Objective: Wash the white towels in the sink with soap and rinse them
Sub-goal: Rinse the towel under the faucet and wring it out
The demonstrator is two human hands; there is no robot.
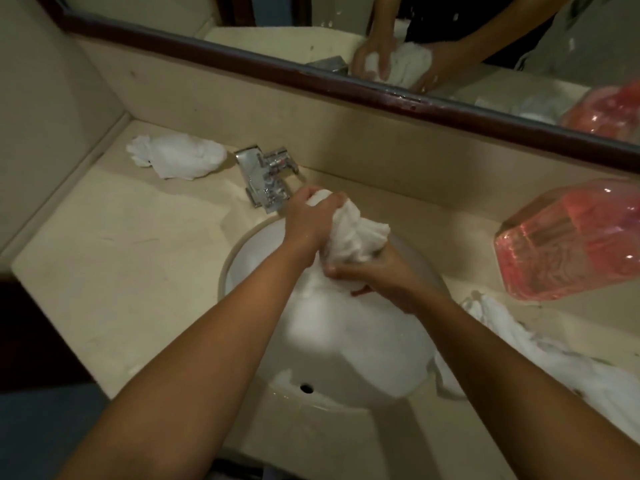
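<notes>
Over the white sink both hands hold one bunched white towel. My left hand grips its upper end close to the chrome tap. My right hand grips its lower end from below, fingers curled round the cloth. A second crumpled white towel lies on the counter left of the tap. More white towel cloth lies on the counter at the right and hangs partly over the sink's rim.
A large clear bottle of pink liquid stands on the beige counter at the right. A dark-framed mirror runs along the back wall and reflects my hands. A wall closes the counter's left side.
</notes>
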